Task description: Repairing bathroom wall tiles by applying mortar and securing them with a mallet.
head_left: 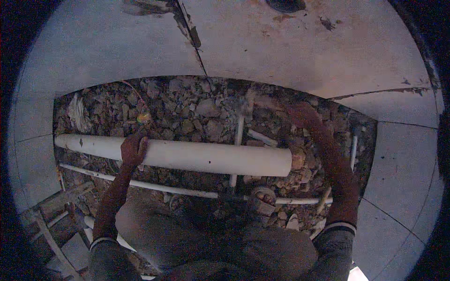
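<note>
A thick white pipe point(220, 156) lies across the rubble in front of me, its right end toward the middle right. My left hand point(134, 149) is closed over the pipe's left part, the fingers curled around its far side. Beyond the pipe's right part, my right hand point(276, 107) is smeared by motion, so its fingers cannot be made out. A blurred pale shape point(249, 100) shows just left of that hand; whether it is held is unclear. Under the thick pipe runs a thin white pipe point(239, 131), crossing it from far to near.
Broken stones point(206, 108) fill the pit, bounded by a pale wall point(140, 51) and large tiles point(398, 154). Another thin white pipe point(154, 187) runs nearer me. A crumpled pale sack point(78, 114) lies at far left. At lower left stands a wooden frame point(49, 239).
</note>
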`<act>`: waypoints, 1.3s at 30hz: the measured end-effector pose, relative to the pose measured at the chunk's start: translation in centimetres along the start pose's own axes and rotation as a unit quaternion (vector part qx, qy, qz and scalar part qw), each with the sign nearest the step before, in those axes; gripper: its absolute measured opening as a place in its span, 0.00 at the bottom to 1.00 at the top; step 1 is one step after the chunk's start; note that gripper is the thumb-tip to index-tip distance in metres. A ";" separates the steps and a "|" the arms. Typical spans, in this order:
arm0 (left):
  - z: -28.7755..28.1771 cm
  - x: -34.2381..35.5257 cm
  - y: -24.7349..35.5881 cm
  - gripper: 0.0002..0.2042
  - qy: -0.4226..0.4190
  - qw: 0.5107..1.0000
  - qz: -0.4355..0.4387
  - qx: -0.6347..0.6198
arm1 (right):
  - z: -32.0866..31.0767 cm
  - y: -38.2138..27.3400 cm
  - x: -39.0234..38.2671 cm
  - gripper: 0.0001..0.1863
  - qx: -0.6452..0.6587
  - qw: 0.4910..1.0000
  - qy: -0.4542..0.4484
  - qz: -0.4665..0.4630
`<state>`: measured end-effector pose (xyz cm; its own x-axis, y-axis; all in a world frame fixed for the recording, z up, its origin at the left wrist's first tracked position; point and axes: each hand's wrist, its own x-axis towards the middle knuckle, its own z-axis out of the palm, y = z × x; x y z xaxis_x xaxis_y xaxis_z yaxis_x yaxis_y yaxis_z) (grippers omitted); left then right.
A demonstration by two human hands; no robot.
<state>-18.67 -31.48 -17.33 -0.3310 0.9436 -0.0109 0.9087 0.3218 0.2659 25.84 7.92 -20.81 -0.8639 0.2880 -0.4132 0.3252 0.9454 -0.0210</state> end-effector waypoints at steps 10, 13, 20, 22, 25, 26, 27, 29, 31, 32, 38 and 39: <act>1.4 -1.0 -2.0 0.16 0.027 0.998 0.009 0.058 | -1.7 -1.0 0.9 0.30 -0.025 0.995 -0.098 0.010; 0.9 -0.6 -1.2 0.16 0.039 0.999 0.029 0.018 | -1.5 -1.6 1.0 0.31 -0.057 0.991 -0.123 0.014; 0.4 -0.3 -0.3 0.17 0.076 0.994 0.077 0.025 | -0.7 -0.6 -1.1 0.29 -0.016 0.998 0.030 -0.045; 0.0 -0.2 0.0 0.17 0.042 0.998 0.048 0.017 | -0.8 -0.5 -1.3 0.29 -0.009 0.965 0.211 -0.154; 0.9 -0.9 -1.7 0.17 0.070 0.991 0.093 0.061 | -5.2 -3.5 1.5 0.29 0.074 0.963 -0.249 0.075; 1.1 -1.0 -2.0 0.17 0.079 0.992 0.090 0.038 | -4.7 -3.8 1.2 0.29 0.075 0.963 -0.248 0.075; 1.2 -1.2 -2.2 0.18 0.088 0.992 0.087 0.015 | -3.7 -4.1 0.7 0.28 0.064 0.991 -0.103 0.049; 1.1 -0.8 -1.5 0.16 0.052 0.998 0.035 0.022 | -2.6 -3.5 0.1 0.27 0.050 0.997 0.044 0.025; 1.2 -1.0 -1.8 0.15 0.016 0.999 -0.021 0.033 | -1.9 -1.8 0.3 0.27 -0.047 0.997 -0.052 -0.012; 2.1 -1.3 -2.3 0.14 0.035 0.999 -0.016 0.020 | -0.8 -0.4 0.0 0.27 -0.047 0.997 -0.053 -0.010; 0.1 -0.7 -0.7 0.13 0.034 0.997 -0.011 0.072 | -3.9 -2.7 0.5 0.29 -0.025 0.981 -0.192 0.034; 0.6 -0.2 -0.4 0.13 0.018 0.997 -0.006 0.079 | 0.4 -0.5 -0.4 0.28 -0.070 0.997 -0.025 -0.023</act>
<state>-18.81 -31.73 -18.03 -0.3487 0.9370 0.0215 0.9323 0.3445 0.1104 26.19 7.23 -20.95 -0.8553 0.2388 -0.4598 0.2258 0.9706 0.0840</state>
